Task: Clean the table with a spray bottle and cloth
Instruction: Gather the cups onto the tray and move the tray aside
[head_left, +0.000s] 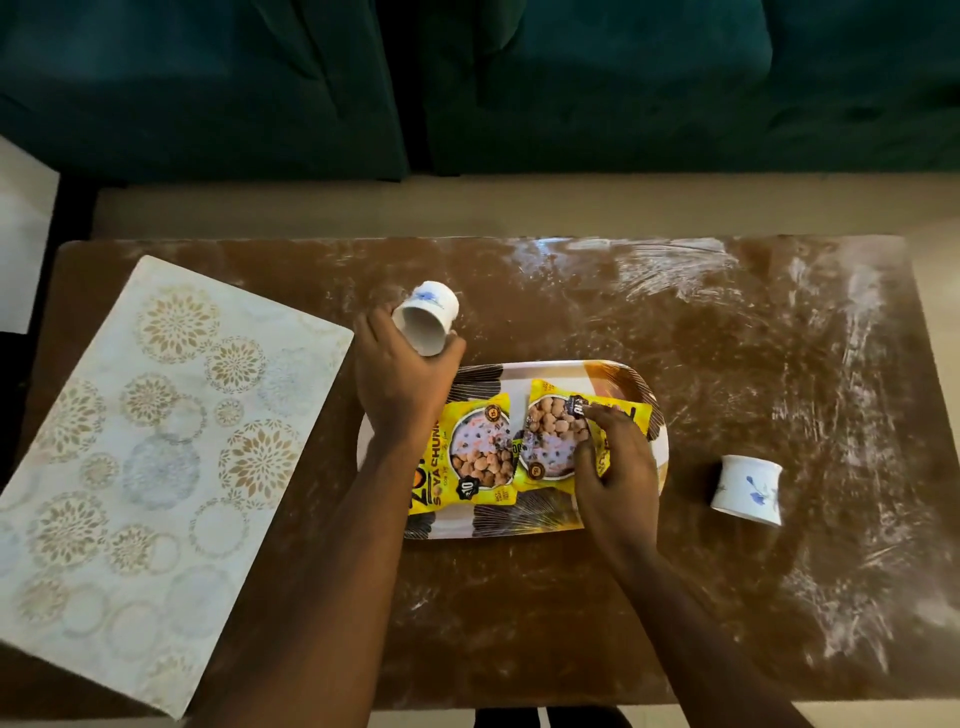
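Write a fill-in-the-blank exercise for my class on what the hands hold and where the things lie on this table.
1. The left hand grips a white ____ tipped on its side.
2. The right hand holds a yellow ____ that lies on the tray.
3. A second cup sits on the table to the ____ of the tray.

Missing words: cup; packet; right.

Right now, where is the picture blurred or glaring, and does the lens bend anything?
Head view: glare on the streaked table, far right; left hand and its cup slightly soft; table edges bow from the wide lens; green sofa dim.
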